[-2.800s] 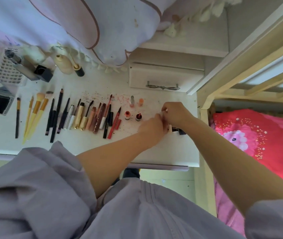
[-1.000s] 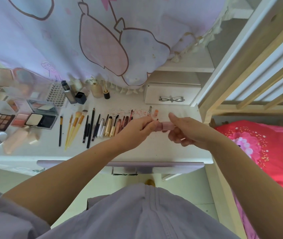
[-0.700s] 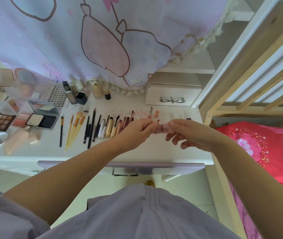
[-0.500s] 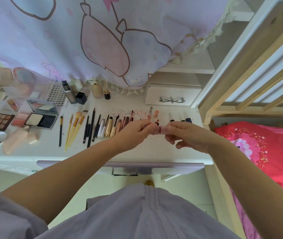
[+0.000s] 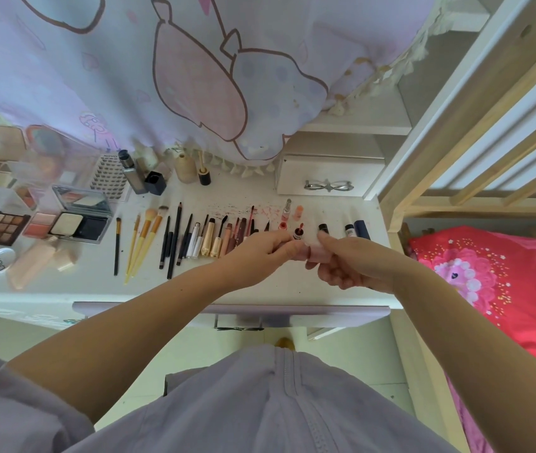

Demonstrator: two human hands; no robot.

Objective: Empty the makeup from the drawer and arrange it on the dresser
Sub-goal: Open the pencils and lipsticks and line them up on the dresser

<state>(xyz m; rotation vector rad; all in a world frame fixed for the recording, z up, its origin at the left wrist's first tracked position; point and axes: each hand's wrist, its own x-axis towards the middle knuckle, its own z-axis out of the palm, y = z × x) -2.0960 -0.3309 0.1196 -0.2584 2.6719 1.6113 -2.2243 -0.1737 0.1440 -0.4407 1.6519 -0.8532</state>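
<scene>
From the head view, both hands meet above the desk (image 5: 293, 289) front edge. The left hand (image 5: 260, 256) and right hand (image 5: 348, 263) each pinch one end of a small pink tube (image 5: 312, 255), fingers curled round it, held clear of the surface. Much looks done already: brushes (image 5: 142, 237), pencils (image 5: 175, 237) and lipsticks (image 5: 299, 232) lie in a neat row, with palettes (image 5: 2, 227) grouped at the far left. The drawer (image 5: 227, 310) under the desk edge shows only its front, so I cannot tell what is left inside; the tube itself is not yet placed
</scene>
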